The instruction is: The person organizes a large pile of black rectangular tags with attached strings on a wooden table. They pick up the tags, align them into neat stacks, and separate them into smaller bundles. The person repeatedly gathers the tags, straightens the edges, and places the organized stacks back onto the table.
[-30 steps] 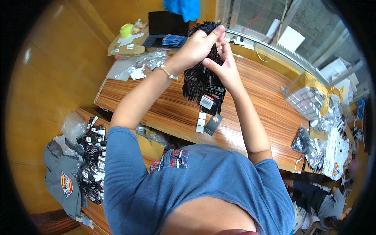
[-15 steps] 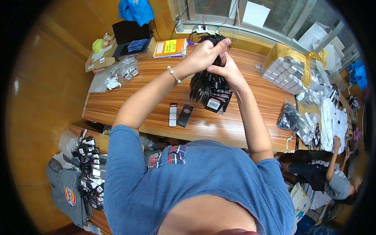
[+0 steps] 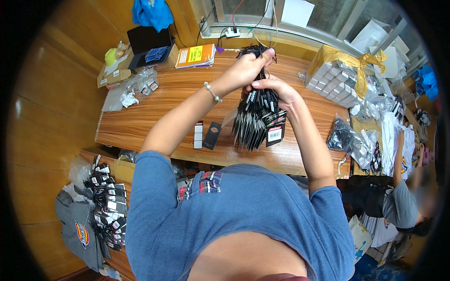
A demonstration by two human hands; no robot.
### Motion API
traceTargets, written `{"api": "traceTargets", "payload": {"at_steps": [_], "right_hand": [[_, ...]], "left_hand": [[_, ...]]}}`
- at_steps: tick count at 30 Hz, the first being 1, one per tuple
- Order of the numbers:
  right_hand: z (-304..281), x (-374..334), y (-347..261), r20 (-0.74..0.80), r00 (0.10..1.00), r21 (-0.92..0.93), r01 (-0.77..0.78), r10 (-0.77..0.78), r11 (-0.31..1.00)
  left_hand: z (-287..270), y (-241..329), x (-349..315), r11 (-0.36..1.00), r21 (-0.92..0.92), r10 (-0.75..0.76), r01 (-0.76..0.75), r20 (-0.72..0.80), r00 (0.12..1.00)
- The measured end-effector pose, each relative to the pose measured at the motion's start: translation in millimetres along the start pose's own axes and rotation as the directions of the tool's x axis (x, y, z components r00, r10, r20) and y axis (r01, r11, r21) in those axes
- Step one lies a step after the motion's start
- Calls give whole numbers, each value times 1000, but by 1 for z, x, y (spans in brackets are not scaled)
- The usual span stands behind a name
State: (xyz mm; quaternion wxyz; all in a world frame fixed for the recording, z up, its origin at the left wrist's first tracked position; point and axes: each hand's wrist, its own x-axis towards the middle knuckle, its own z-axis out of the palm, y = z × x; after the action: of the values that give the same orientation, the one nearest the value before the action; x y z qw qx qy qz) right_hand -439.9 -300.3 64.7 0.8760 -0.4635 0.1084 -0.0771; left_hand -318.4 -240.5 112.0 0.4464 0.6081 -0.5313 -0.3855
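Observation:
Above the wooden table hangs a thick bunch of black hang tags point(image 3: 253, 119) on black strings. My left hand point(image 3: 251, 68) is closed around the gathered strings at the top, with the loose ends sticking out past the fist. Just below it, my right hand point(image 3: 276, 89) is closed on the bunch where the strings meet the tags, its thumb lying across the front. The tags fan out downward, and one at the right shows a white label. On the table left of the bunch lie a single black tag point(image 3: 212, 136) and a narrow strip with white panels point(image 3: 198, 135).
Orange notebooks point(image 3: 195, 56) and a laptop point(image 3: 149, 49) sit at the back left. A block of small boxes wrapped in yellow tape point(image 3: 335, 77) and a bagged black item point(image 3: 341, 133) stand at the right. More tags point(image 3: 110, 201) hang at lower left; a person point(image 3: 398, 201) handles white shirts.
The bunch of tags has swung round and spread into a fan hanging lower. My right hand has shifted slightly down along it; my left keeps its grip on the strings.

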Motion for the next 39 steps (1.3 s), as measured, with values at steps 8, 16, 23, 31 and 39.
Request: {"api": "traceTargets", "payload": {"at_steps": [8, 16, 23, 31, 39], "right_hand": [[-16, 15, 30, 43, 998, 134, 29, -35, 991], [-18, 9, 50, -122, 991, 215, -36, 64, 976], [-40, -2, 98, -150, 965, 369, -148, 216, 917], [-57, -7, 114, -137, 972, 476, -103, 189, 874], [-72, -6, 99, -181, 954, 477, -128, 239, 869]], "left_hand": [[-2, -21, 2, 884, -392, -187, 254, 203, 961], [13, -83, 20, 678, -651, -165, 340, 316, 934], [26, -134, 29, 678, -591, -246, 437, 378, 892], [23, -191, 72, 370, -595, -176, 713, 709, 683], [19, -198, 50, 20, -904, -197, 426, 415, 889]]}}
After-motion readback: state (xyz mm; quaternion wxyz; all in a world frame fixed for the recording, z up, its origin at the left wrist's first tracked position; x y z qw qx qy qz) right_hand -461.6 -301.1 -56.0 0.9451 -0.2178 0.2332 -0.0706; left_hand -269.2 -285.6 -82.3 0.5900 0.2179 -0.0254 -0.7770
